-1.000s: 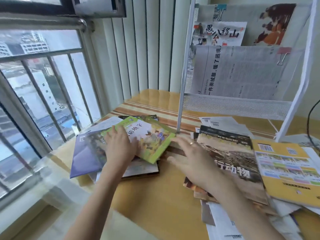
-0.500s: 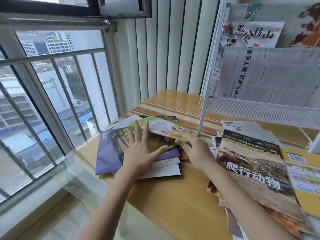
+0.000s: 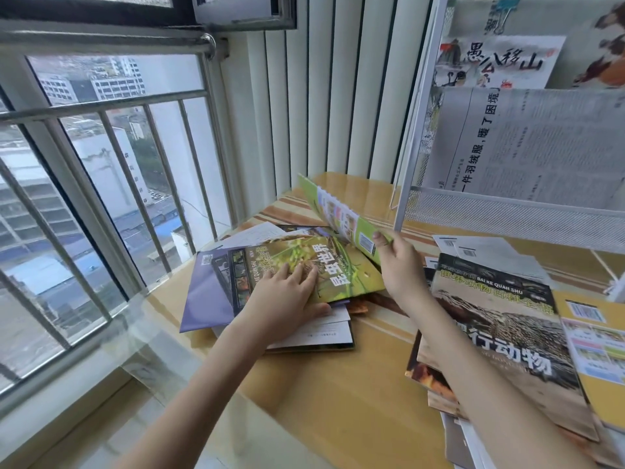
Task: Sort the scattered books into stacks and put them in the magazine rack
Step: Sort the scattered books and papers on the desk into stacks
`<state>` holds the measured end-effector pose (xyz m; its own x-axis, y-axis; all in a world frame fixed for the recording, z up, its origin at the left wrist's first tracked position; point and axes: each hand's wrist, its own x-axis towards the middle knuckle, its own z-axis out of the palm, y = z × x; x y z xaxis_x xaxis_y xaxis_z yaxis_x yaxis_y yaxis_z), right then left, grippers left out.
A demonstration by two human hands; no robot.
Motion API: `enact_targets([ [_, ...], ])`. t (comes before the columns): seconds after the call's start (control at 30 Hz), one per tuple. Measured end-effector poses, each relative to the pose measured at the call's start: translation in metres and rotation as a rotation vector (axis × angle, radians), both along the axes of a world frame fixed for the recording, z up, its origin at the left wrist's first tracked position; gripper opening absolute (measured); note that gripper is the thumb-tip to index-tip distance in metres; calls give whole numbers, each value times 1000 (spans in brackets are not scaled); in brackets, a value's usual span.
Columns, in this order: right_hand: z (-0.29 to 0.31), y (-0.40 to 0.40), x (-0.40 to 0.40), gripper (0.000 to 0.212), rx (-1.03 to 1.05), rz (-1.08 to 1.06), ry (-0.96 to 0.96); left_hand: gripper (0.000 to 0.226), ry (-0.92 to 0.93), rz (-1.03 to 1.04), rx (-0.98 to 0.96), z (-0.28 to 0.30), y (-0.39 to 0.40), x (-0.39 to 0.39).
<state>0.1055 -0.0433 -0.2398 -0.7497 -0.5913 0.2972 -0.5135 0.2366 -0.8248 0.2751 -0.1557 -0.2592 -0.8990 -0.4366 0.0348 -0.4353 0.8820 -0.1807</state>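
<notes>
My right hand (image 3: 400,265) grips a thin light-green booklet (image 3: 338,213) by its near corner and holds it tilted up above the left pile. My left hand (image 3: 287,294) lies flat, fingers spread, on a green insect book (image 3: 341,265) that tops that pile. Under it sit a purple booklet (image 3: 203,296) and white papers (image 3: 324,330). To the right lies a second pile topped by a brown reptile book (image 3: 500,330), with a yellow booklet (image 3: 598,343) beside it. The white wire magazine rack (image 3: 507,211) stands behind, holding papers and magazines.
The wooden table (image 3: 338,401) carries both piles. A barred window (image 3: 101,184) runs along the left, with white vertical slats (image 3: 338,96) behind the table. The rack's upright post (image 3: 411,140) stands just right of the lifted booklet. Loose white sheets (image 3: 473,245) lie under the rack.
My right hand has lifted the light-green booklet off the left pile and tilted it up, uncovering the green insect book. My left hand stays pressed on the pile. The camera moved closer.
</notes>
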Motion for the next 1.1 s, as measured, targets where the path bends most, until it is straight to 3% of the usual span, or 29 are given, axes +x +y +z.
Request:
enact_targets([
  [0.13, -3, 3, 7, 44, 35, 113, 100, 73, 278, -230, -136, 1, -2, 1],
  [0.23, -6, 2, 7, 42, 39, 107, 156, 38, 335, -292, -187, 6, 11, 0],
  [0.33, -4, 2, 4, 39, -43, 37, 109, 24, 347, -263, -124, 6, 18, 0],
  [0.37, -2, 2, 2, 38, -68, 11, 84, 28, 341, -217, -90, 3, 17, 1],
  [0.43, 0, 3, -2, 38, -104, -16, 42, 63, 187, -26, 73, 0, 15, 5],
  [0.5, 0, 5, -2, 41, -105, 0, 24, 83, 98, 93, 172, -2, 14, 5],
  [0.63, -5, 11, 3, 49, -103, 55, 47, 74, 105, 103, 149, -4, 5, -3],
  [0.77, -7, 15, 4, 47, -141, 42, 39, 88, 119, 95, -27, -2, 1, -3],
  [0.97, -9, 16, 5, 48, -160, 38, -48, 65, 128, 68, -3, 7, -8, -8],
  [1.1, -13, 18, 9, 44, -171, 60, -43, 86, 125, 70, 41, -6, -21, -6],
])
